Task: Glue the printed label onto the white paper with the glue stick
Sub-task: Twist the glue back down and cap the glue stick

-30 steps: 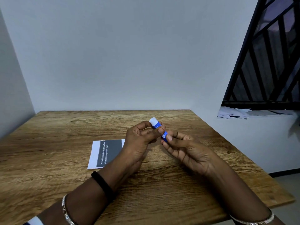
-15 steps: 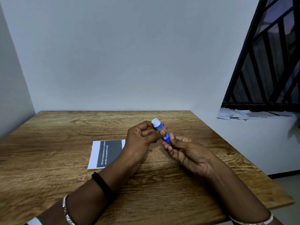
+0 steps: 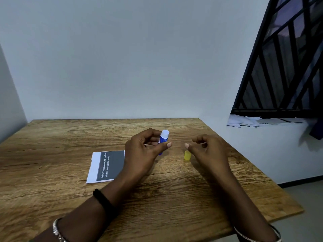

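Glue stick in our left hand, cap over by the right

Wooden table (image 3: pixel 52 137) under both hands; the printed label (image 3: pixel 108 165) lies flat just left of our left hand (image 3: pixel 143 152), partly behind it. Left hand grips the blue glue stick (image 3: pixel 164 138), white end up. Right hand (image 3: pixel 208 151) has its fingers curled, with the yellow cap (image 3: pixel 187 155) right under the thumb. Can't tell if we're pinching it.

Blue plastic glue stick (image 3: pixel 164 139) tilted white-end-up in left hand (image 3: pixel 141 154), yellow plastic cap (image 3: pixel 187 155) apart beside it, grey printed label (image 3: pixel 112 165) flat on white paper (image 3: pixel 93 170).

Left grip (image 3: pixel 145 151) pinches (right grip (image 3: pixel 208 150) curled), apart.
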